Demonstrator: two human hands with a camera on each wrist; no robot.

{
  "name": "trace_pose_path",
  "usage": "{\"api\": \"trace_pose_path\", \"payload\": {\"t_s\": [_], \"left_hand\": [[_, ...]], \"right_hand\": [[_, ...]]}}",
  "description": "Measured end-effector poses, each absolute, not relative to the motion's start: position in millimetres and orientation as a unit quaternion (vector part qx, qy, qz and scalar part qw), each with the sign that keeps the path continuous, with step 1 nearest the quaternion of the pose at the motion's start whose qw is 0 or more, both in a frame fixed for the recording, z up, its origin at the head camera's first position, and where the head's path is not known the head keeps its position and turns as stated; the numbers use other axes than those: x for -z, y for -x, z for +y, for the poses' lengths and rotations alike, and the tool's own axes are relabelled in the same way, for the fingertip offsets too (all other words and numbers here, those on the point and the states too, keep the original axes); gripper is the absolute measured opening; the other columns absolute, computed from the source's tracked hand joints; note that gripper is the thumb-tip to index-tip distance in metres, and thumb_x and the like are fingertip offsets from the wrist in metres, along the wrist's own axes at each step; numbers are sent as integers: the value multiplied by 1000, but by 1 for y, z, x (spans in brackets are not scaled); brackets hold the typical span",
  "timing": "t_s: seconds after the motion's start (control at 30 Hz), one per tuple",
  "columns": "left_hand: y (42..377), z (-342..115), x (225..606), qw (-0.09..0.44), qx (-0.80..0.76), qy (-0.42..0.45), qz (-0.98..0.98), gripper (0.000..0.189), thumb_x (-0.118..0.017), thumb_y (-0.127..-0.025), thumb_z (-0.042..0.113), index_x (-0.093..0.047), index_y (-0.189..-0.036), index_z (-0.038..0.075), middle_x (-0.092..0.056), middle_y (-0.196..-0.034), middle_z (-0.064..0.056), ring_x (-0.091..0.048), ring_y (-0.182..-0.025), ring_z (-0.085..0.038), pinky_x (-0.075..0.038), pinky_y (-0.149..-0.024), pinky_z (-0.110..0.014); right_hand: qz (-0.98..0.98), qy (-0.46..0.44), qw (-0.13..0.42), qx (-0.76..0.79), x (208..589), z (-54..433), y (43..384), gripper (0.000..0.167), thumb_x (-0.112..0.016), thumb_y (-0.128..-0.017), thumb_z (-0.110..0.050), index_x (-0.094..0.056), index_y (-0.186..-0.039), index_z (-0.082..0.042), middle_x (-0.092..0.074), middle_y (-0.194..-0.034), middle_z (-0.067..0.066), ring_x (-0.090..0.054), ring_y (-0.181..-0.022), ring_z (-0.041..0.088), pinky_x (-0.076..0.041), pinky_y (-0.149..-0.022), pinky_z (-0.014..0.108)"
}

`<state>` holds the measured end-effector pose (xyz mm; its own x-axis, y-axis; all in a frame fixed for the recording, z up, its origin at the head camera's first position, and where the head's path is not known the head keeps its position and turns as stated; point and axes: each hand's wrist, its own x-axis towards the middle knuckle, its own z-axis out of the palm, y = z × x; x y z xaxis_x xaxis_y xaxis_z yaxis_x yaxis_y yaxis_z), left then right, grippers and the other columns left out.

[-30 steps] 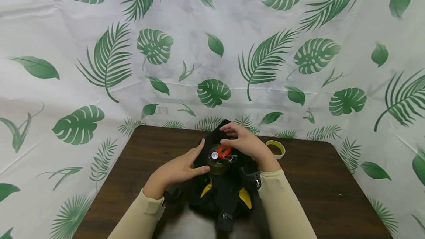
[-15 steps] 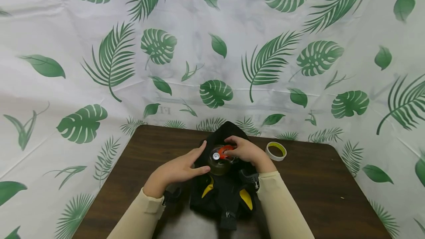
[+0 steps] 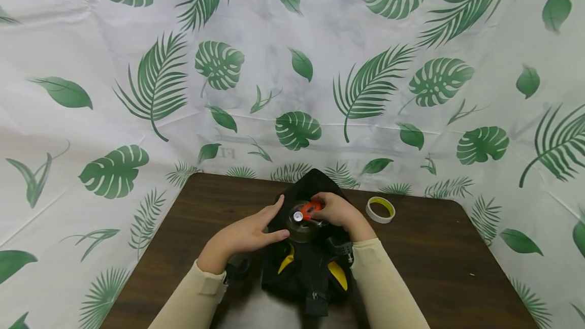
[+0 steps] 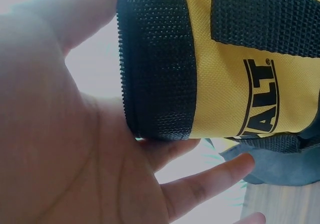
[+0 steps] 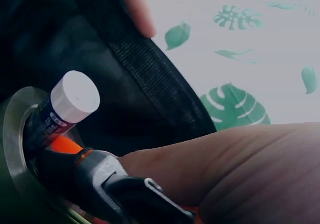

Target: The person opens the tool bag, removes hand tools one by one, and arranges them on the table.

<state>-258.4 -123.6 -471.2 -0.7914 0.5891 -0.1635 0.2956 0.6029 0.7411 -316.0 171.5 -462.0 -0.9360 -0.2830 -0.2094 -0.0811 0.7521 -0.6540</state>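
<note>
A black and yellow tool bag (image 3: 315, 183) stands unzipped at the table's middle. In its mouth sits a wide roll of clear tape (image 3: 299, 235). A glue stick (image 5: 75, 98) with a white cap pokes up through the roll's hole. Beside it is an orange loop-handled tool (image 3: 310, 210), which my right hand (image 3: 343, 213) pinches; its full shape is hidden. Grey and black parts (image 5: 102, 174) show next to the thumb in the right wrist view. My left hand (image 3: 242, 235) rests against the bag's left side, thumb and straight fingers spread around the zippered rim (image 4: 157, 64).
A white tape roll (image 3: 380, 210) with a yellow inner ring lies on the brown table (image 3: 434, 248), to the right of the bag. Behind the table hangs a white leaf-print curtain (image 3: 247, 80). A black strap with a buckle (image 3: 316, 301) hangs at the bag's front.
My right hand has come down from above the bag's far rim onto the orange tool, its fingers closing on it. The left hand keeps its place; the view has shifted slightly.
</note>
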Motion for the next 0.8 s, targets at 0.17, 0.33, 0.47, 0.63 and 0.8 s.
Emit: {"api": "trace_pose_path", "payload": {"t_s": [0.17,0.33,0.47,0.63,0.8], "left_hand": [[259,-124,471,200,-364,-254,873,101,-54,-101,80,3,-174,43,-11,-185,-4,-18,-171,-32,-25,-134,-63],[258,-124,470,201,-366,-252,873,100,-54,-101,80,3,-174,43,-11,-185,-4,-18,-171,-32,-25,-134,-63],[257,-123,469,199,-367,-248,875,100,-55,-101,79,3,-174,44,-11,-185,-4,-18,-171,-32,-25,-134,-64],[258,-122,470,197,-363,-245,877,99,-55,-101,78,3,-174,45,-12,-184,-5,-18,-170,-33,-25,-134,-64],[259,-121,471,197,-363,-246,877,98,-56,-102,77,3,-173,45,-12,-184,-4,-19,-170,-33,-25,-134,-64]], "right_hand": [[927,101,124,340,465,170,317,51,-80,-98,-16,-68,-145,-3,-73,-132,14,-67,-102,25,-58,-93,44],[940,110,77,315,461,165,312,48,-86,-93,-18,-75,-139,-6,-78,-124,11,-68,-93,21,-59,-85,40],[948,117,35,292,452,162,305,50,-90,-92,-24,-77,-137,-8,-79,-120,10,-69,-86,18,-59,-78,37],[940,126,1,318,437,167,293,54,-92,-91,-23,-75,-141,-11,-77,-127,10,-76,-101,23,-65,-85,39],[929,131,-48,343,426,181,280,61,-91,-91,-22,-71,-148,-18,-74,-138,11,-78,-115,27,-65,-96,45]]}}
